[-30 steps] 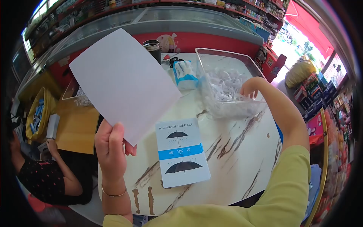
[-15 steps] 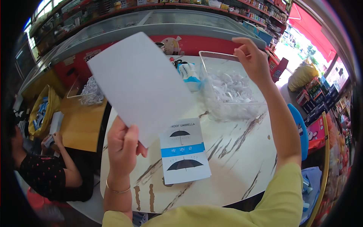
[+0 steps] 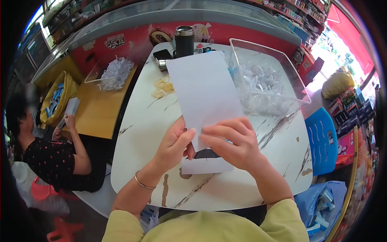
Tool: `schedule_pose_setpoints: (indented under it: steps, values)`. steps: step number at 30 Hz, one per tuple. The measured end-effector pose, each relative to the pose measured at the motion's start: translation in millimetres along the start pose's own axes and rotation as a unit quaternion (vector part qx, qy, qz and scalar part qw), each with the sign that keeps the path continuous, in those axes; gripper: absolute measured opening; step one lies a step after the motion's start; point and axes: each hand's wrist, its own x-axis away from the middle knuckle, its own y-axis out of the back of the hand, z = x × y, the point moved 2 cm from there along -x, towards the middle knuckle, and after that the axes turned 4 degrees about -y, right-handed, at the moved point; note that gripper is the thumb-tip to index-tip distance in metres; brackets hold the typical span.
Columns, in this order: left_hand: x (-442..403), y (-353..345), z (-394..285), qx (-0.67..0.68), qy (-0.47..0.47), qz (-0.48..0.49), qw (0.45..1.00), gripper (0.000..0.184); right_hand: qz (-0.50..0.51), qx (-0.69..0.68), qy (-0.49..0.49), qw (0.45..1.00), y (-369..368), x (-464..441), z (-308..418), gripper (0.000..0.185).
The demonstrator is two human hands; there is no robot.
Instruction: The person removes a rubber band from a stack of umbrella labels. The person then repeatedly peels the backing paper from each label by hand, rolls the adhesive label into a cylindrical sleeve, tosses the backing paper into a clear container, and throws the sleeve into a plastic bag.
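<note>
Pinching the lower end of a white sheet (image 3: 207, 88), the left hand (image 3: 175, 141) has its thumb on the front face and its other fingers bent behind. The right hand (image 3: 236, 143) has bent fingers, held close together, with fingertips against the sheet's lower right edge; its thumb is hidden, so whether it grips cannot be told.

The sheet slants up toward 12 o'clock, partly covering a printed card (image 3: 207, 166) on the table (image 3: 141, 141) at 6 o'clock. Its right edge overlaps the near view of a clear bin (image 3: 304, 94) of white strips (image 3: 262, 82) at 2 o'clock; the gap between them cannot be judged. Beyond the top edge stands a dark flask (image 3: 184, 42), with a phone (image 3: 163, 59) at 11 o'clock and yellow bands (image 3: 163, 87) at 10 o'clock.

Bare tabletop gives room at 8 to 9 o'clock and at 4 o'clock, while the table's near edge runs just beneath the forearms.
</note>
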Motion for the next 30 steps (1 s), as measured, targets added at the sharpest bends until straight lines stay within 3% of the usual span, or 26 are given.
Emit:
schedule_pose_setpoints:
  steps: [3,9,15,18,21,24,27,30]
  values:
    - [8.4,9.4,8.6,0.022,0.03,-0.05,0.998,0.032,0.007,-0.05,0.007,0.999,-13.7,10.2,5.2,0.021]
    - [17.3,20.2,25.8,-0.027,0.013,-0.059,0.998,0.032,0.075,-0.16,-0.028,0.984,-23.5,10.2,9.6,0.027]
    - [22.1,19.8,26.7,-0.038,0.01,-0.076,0.996,0.032,0.057,-0.209,-0.074,0.973,-30.6,9.5,11.3,0.023]
    - [23.4,27.0,26.3,0.002,0.019,-0.043,0.999,0.031,0.003,-0.149,-0.085,0.985,-17.2,7.8,-7.9,0.033]
    - [23.3,33.0,29.4,0.044,0.033,-0.027,0.998,0.031,-0.032,-0.094,-0.157,0.983,1.9,11.6,-35.1,0.035]
    - [24.6,27.5,25.3,0.06,0.05,-0.026,0.997,0.031,0.017,0.007,-0.104,0.994,5.3,12.1,-31.8,0.035]
    - [27.0,31.8,31.2,0.107,0.062,0.068,0.99,0.038,0.064,-0.104,-0.088,0.989,5.7,23.2,-20.1,0.027]
    - [27.0,20.4,39.9,0.099,0.051,-0.031,0.993,0.059,0.092,-0.252,-0.09,0.959,-0.3,28.9,-12.4,0.017]
